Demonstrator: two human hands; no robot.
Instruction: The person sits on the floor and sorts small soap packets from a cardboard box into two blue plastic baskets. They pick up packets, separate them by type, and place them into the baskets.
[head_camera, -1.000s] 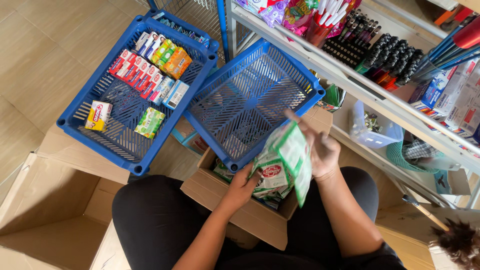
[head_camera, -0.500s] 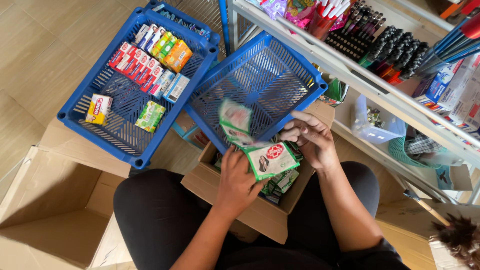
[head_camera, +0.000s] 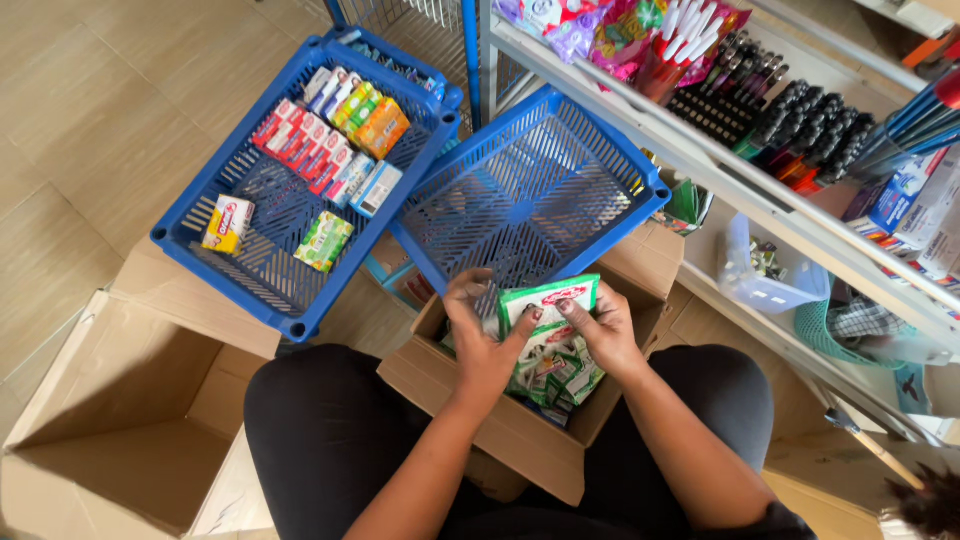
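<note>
1. Evidently both hands work over the small cardboard box that rests between the person's knees, which keeps its contents within easy reach.
2. Left hand and right hand close on the same stack of green and white packets, one from each side, so the loose bundle probably stays squared up rather than fanning out.
3. Left fingers curl over the stack's left edge, and the left thumb presses on the front of the top packet; the right fingers are bent and pressed against its right side (a two-sided pinch, neither hand spread).
4. The stack sits just above the box's opening, with more packets of the same kind below it inside the box.
5. An empty blue basket lies tilted just beyond the hands, its rim propped on the box's far edge.
6. A second blue basket to the left holds rows of small coloured cartons.
7. A larger open cardboard box stands at the lower left, well apart.
</note>
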